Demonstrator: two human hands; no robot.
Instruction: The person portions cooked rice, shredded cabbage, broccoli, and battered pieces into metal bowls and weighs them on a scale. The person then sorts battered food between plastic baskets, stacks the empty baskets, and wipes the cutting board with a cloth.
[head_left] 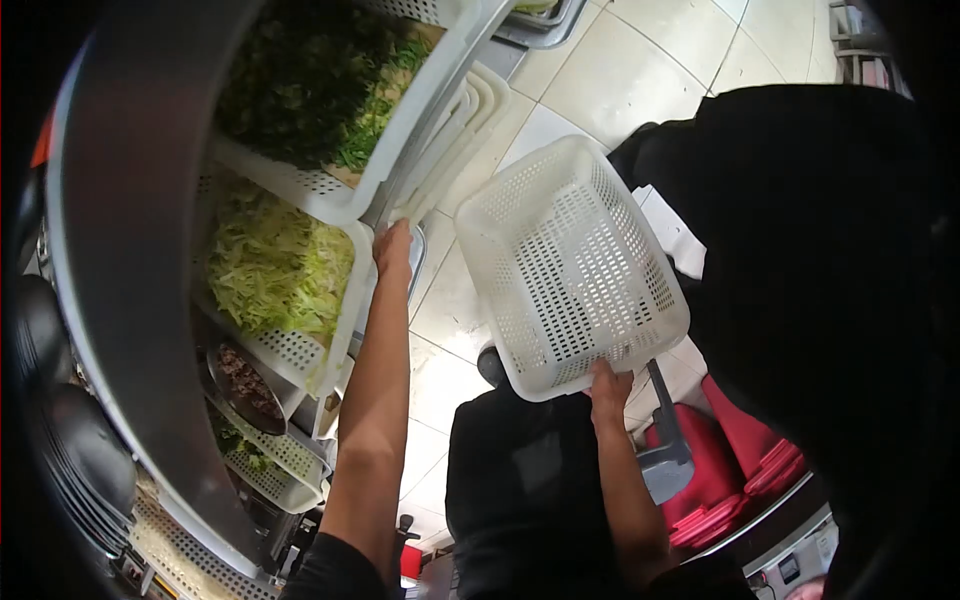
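My right hand (608,392) grips the near rim of a white perforated plastic basket (570,270). Nothing lies in that basket, which is tilted so its inside faces me. On the left, my left hand (393,245) reaches to the corner of a white basket of shredded pale-green leaves (280,265). Its fingers look curled at that rim, but their tips are hidden, so what they hold cannot be made out. Just above it is another white basket (375,190) filled with chopped dark-green leaves (320,80).
Stacked white baskets (480,110) stand beside the shelf. A bowl of dark crumbly food (245,385) sits lower left, beneath a steel edge (120,250). A person in black (810,230) stands close on the right. Red items (730,460) lie lower right on the tiled floor's side.
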